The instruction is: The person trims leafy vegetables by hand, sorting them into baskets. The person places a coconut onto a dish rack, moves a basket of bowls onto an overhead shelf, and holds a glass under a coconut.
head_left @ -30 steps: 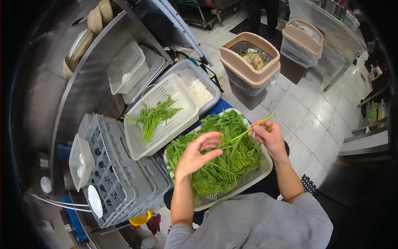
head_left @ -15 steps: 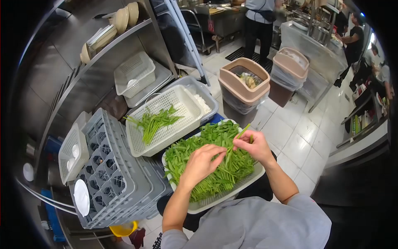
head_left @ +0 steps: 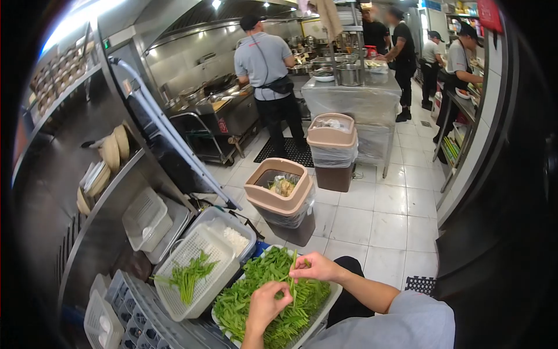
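Note:
A pale tray (head_left: 335,298) heaped with leafy greens (head_left: 256,276) on long thin stems is in front of me. Over the heap, my right hand (head_left: 317,267) pinches an upright green stem (head_left: 294,262) between thumb and fingers. My left hand (head_left: 269,305) is just below and to the left, its thumb and forefinger closed at the lower part of that stem. To the left, a perforated white basket (head_left: 218,256) contains a small bunch of the same greens (head_left: 189,279).
Beyond the tray stand two lidded bins, the nearer bin (head_left: 290,203) and a farther bin (head_left: 332,142). Grey glass racks (head_left: 136,308) and a metal shelf (head_left: 102,232) flank my left. A folded ladder (head_left: 168,134) leans nearby. Several people work farther back, one person (head_left: 264,64) at the stove.
My view has tilted upward, showing more of the kitchen and its people. My left fingers, spread apart before, are now pinched together beside the stem. My right hand still holds a stem.

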Action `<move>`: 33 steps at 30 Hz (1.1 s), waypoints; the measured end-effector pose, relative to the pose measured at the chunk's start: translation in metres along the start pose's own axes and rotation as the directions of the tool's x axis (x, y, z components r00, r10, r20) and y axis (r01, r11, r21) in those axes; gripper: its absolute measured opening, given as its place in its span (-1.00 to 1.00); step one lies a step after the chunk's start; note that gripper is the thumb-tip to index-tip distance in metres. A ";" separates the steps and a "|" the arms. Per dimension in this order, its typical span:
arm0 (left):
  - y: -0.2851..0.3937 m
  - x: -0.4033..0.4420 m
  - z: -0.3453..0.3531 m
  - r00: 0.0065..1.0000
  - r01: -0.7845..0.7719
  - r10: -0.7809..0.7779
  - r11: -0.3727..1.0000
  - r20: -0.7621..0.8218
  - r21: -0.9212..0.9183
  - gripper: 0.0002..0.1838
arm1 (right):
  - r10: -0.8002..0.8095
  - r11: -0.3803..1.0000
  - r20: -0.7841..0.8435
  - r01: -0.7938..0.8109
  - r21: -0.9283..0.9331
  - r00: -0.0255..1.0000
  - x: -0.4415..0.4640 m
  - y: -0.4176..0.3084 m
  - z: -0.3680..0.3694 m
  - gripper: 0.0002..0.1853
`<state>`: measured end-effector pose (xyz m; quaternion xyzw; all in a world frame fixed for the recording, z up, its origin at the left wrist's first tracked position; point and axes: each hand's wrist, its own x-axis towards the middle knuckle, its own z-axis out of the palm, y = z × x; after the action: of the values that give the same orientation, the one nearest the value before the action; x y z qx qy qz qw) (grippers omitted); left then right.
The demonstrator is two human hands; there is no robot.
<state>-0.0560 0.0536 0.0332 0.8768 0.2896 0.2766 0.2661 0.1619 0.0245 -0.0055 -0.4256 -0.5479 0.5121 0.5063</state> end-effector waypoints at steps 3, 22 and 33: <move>0.003 0.007 0.009 0.992 0.042 -0.033 0.997 0.123 -0.072 -0.81 | 0.133 0.990 0.034 -0.131 -0.057 0.990 -0.010 0.011 -0.016 -0.81; 0.091 0.034 -0.093 0.658 -0.597 0.671 0.741 -0.341 0.308 -0.42 | 0.072 0.928 -0.236 0.022 0.373 0.969 -0.057 0.013 -0.062 -0.86; -0.036 0.119 0.001 1.000 0.011 -0.011 0.973 0.004 -0.232 -0.44 | 0.099 0.935 -0.269 0.003 0.355 0.958 -0.042 0.005 -0.055 -0.84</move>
<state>0.0128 0.1561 0.0491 0.8384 0.2598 0.3060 0.3687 0.2216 -0.0094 -0.0170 -0.4102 -0.3591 0.5481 0.6343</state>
